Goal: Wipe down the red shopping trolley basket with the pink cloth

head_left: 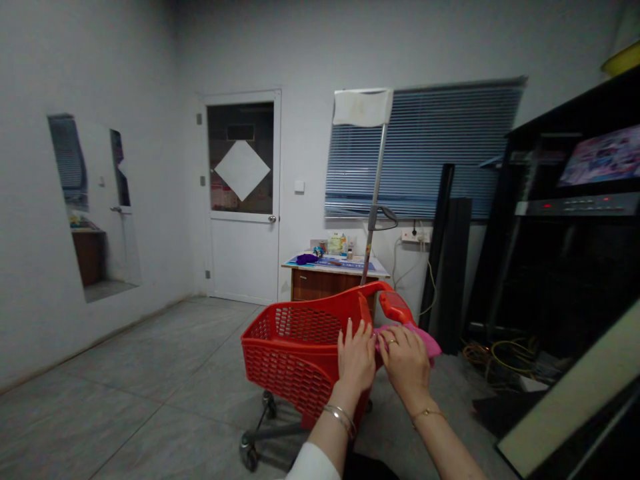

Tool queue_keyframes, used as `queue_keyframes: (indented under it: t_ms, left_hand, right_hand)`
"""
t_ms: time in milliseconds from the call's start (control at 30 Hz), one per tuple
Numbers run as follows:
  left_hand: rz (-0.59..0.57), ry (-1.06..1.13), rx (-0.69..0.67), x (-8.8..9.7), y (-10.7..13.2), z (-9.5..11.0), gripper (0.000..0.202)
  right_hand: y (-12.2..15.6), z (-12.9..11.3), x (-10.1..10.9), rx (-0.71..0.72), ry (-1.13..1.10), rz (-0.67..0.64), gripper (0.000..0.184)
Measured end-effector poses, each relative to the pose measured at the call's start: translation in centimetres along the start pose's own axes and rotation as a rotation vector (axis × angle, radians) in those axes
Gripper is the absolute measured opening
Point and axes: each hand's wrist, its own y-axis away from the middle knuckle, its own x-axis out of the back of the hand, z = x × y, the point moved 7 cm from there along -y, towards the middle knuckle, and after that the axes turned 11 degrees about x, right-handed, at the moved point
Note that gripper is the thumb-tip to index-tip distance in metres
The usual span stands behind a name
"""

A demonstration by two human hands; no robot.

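A red plastic shopping cart (295, 373) with meshed sides stands in front of me. My left hand (357, 357) rests on its near rim by the handle end, fingers stretched upward and slightly apart. Just to the right, my right hand (406, 363) presses a pink cloth (431, 345) against the cart's handle, its fingers curled over the cloth. Part of the cloth hangs out beyond the knuckles. A red grip (397, 308) shows above this hand. The part of the handle under both palms is hidden.
Behind the cart is a small desk (307, 283) with a purple cloth (306, 259) and several bottles. A metal pole (379, 173) with a white panel rises beside it. Cables (515, 353) and a black rack (565, 260) stand right. A white door (243, 257) is at the back.
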Motion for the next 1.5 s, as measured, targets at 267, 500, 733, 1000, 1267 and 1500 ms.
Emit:
queue_keyframes:
  t_ms: [267, 500, 733, 1000, 1267, 1500]
  left_hand:
    - [0.013, -0.026, 0.012, 0.1, -0.2, -0.7, 0.049]
    - [0.015, -0.046, 0.014, 0.3, 0.1, -0.5, 0.048]
    - [-0.054, 0.040, -0.003, 0.7, 0.1, -0.7, 0.051]
    - [-0.039, 0.061, 0.015, 0.2, 0.5, 0.3, 0.049]
    - [-0.001, 0.115, -0.048, 0.7, 1.1, -0.3, 0.050]
    - [0.024, 0.094, -0.054, 0.8, 1.3, 0.2, 0.048]
  right_hand:
    - [0.4, 4.0, -0.4, 0.000, -0.107, 0.036, 0.023]
    - [0.7, -0.7, -0.8, 0.008, -0.047, 0.036, 0.021]
    - [-0.2, 1.8, -1.1, 0.169, -0.164, -0.075, 0.024]
    - [0.9, 1.8, -0.3, 0.017, -0.035, 0.014, 0.023]
    - [1.0, 1.3, -0.1, 0.190, -0.069, -0.043, 0.022]
    - [0.2, 6.1, -1.0, 0.189, -0.273, -0.170, 0.024]
